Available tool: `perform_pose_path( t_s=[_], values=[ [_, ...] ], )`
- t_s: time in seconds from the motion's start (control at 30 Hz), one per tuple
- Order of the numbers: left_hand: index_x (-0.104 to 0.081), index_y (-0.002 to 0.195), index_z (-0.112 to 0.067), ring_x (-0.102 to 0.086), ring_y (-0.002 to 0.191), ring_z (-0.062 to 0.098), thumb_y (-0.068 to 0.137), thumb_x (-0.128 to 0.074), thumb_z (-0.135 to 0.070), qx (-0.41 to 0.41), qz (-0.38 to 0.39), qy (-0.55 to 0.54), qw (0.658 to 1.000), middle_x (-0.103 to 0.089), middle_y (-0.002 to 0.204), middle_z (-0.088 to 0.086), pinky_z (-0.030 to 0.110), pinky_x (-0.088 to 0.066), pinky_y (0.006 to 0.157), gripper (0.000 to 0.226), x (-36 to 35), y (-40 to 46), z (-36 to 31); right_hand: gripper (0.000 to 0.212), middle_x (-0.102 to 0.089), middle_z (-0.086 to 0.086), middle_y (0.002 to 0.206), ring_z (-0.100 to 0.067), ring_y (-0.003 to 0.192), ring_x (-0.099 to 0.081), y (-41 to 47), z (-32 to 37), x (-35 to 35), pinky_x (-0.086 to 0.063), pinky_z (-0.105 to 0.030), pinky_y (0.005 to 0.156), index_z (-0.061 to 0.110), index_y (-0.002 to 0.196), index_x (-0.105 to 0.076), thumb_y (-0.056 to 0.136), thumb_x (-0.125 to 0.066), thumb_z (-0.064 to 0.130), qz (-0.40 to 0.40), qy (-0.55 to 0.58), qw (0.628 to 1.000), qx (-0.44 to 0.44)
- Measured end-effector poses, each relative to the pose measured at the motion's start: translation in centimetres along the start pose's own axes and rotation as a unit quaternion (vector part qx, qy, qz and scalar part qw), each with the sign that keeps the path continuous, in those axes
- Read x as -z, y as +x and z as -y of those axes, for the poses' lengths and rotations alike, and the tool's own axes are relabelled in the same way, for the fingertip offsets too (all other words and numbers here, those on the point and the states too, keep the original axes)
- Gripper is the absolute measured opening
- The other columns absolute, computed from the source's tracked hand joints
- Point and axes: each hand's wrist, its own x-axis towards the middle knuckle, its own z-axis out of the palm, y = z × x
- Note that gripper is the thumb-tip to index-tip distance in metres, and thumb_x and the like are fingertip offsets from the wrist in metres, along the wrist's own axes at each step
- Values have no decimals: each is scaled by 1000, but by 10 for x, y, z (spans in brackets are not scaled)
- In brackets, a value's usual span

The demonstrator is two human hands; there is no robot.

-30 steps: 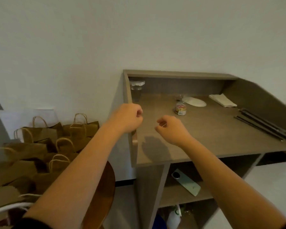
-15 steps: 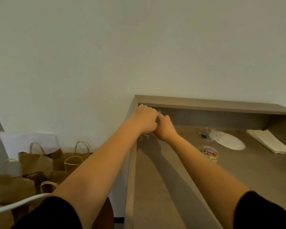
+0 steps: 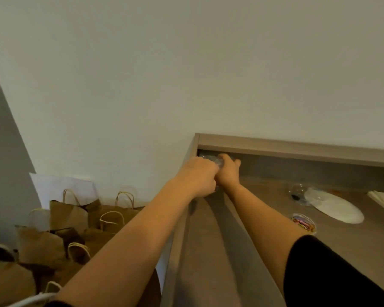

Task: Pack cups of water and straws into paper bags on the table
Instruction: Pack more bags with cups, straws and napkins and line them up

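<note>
Head view: both hands meet at the far left corner of the bench point(image 3: 264, 251), where its raised back ledge and left side wall join. The left hand point(image 3: 197, 178) curls its grip around a clear plastic cup point(image 3: 217, 161), of which only a crinkled bit shows between the hands; the right hand point(image 3: 228, 171) wraps it from the other side, fingers reaching toward the back ledge. The cup sits tight in that corner, walls close on two sides, open room only toward the person and to the right. Farther right on the bench lie a white plate point(image 3: 339, 209), a small clear container point(image 3: 297, 191) touching its left rim, and a tub of coloured clips point(image 3: 304, 222) near the right forearm. Brown paper bags point(image 3: 71, 218) stand crowded below, left of the bench's side wall, against the wall.
</note>
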Motion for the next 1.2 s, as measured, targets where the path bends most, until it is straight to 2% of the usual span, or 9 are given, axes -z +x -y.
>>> perform_pose_path(
  t_s=[0.27, 0.53, 0.67, 0.77, 0.87, 0.93, 1.0, 1.1, 1.2],
  values=[
    [-58, 112, -10, -60, 93, 26, 87, -55, -15, 44, -16, -56, 997, -62, 105, 11, 35, -52, 79, 25, 5, -52, -33, 55, -31, -10, 131, -23, 106, -46, -80, -6, 47, -37, -26, 91, 19, 131, -48, 82, -71, 25, 24, -26, 999, 32],
    [-23, 144, -5, -53, 113, 31, 87, -60, -18, 130, 6, -116, 985, -48, 131, 15, 36, -48, 89, 70, -6, -136, -89, 56, -35, -10, 125, -12, 98, -41, -210, -1, 105, -29, -9, 87, 17, 128, -53, 77, -77, 24, 41, -23, 997, 65],
    [15, 148, -12, -52, 115, 31, 81, -69, -22, 192, 23, -274, 942, -44, 137, 16, 39, -47, 93, 108, -22, -170, -120, 55, -35, -10, 119, -14, 95, -42, -266, 3, 124, -35, -16, 90, 20, 125, -55, 75, -78, 23, 47, -19, 997, 59],
    [28, 144, -20, -54, 112, 27, 75, -77, -28, 221, -13, -412, 884, -48, 135, 13, 33, -43, 86, 126, -37, -188, -134, 62, -36, -10, 124, -17, 99, -44, -292, 7, 137, -42, -15, 83, 23, 127, -48, 74, -78, 23, 67, -25, 997, 41],
    [9, 149, -20, -48, 120, 20, 82, -70, -21, 216, -63, -591, 774, -42, 138, 1, 28, -42, 96, 104, -55, -202, -145, 84, -37, -9, 134, -24, 114, -46, -304, 11, 148, -46, -36, 97, 23, 138, -32, 69, -80, 21, 67, -37, 997, 30],
    [-27, 145, -18, -55, 106, 10, 76, -75, -8, 181, -75, -615, 764, -50, 131, 0, 12, -49, 72, 85, -69, -208, -149, 93, -35, -8, 137, -25, 118, -45, -306, 13, 153, -45, -37, 98, 24, 143, -24, 69, -81, 24, 92, -47, 995, 15],
    [-43, 134, -15, -57, 92, 4, 72, -78, 0, 156, -86, -659, 730, -56, 126, 6, 6, -47, 56, 73, -76, -212, -152, 97, -31, -8, 140, -27, 121, -41, -303, 16, 160, -42, -36, 96, 28, 144, -21, 67, -80, 34, 148, -117, 982, -4],
    [-47, 129, -23, -55, 95, 1, 64, -86, -18, 154, -103, -611, 770, -60, 114, -10, 9, -46, 62, 76, -81, -215, -146, 101, -22, -4, 146, -27, 133, -29, -289, 26, 170, -33, -41, 103, 31, 145, -21, 64, -80, 45, 194, -201, 960, 11],
    [-46, 121, -35, -53, 90, -7, 63, -86, -24, 132, -68, -600, 786, -56, 101, -24, 9, -40, 63, 72, -85, -217, -133, 94, -29, 1, 145, -22, 129, -35, -281, 36, 168, -38, -32, 98, 29, 144, -26, 67, -80, 39, 259, -178, 947, 62]
  ],
)
